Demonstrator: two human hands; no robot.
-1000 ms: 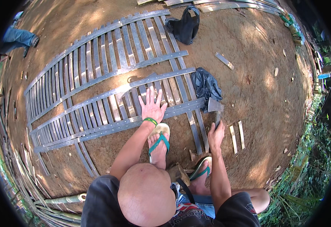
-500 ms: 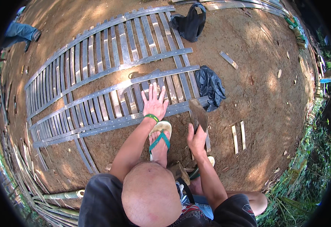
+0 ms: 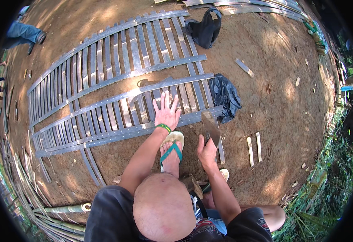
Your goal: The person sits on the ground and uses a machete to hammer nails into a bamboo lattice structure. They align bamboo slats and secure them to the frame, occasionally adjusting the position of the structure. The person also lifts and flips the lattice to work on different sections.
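A long slatted panel of split bamboo [image 3: 63,105] lies on the ground, its crosswise slats fixed between long rails. My left hand [image 3: 167,115], fingers spread, is over the slats and near rail at its right end. A green and yellow band circles that wrist. Lower right of it, my right hand [image 3: 207,151] grips a machete [image 3: 211,125], whose broad brown blade points away from me beside the near rail's end. My fingers hide its handle. Below my left hand is my foot in a flip-flop [image 3: 171,155] with teal straps.
Black plastic bags [image 3: 226,97] lie at the panel's right end, another dark bag [image 3: 204,29] beyond. Short strips [image 3: 250,151] lie to the right. Bamboo poles [image 3: 61,209] lie at lower left, long strips [image 3: 249,7] at the far right. Another person's leg [image 3: 25,32] shows at far left.
My right hand and the machete have shifted slightly left and toward me. The left hand stays spread over the panel. The view has moved slightly.
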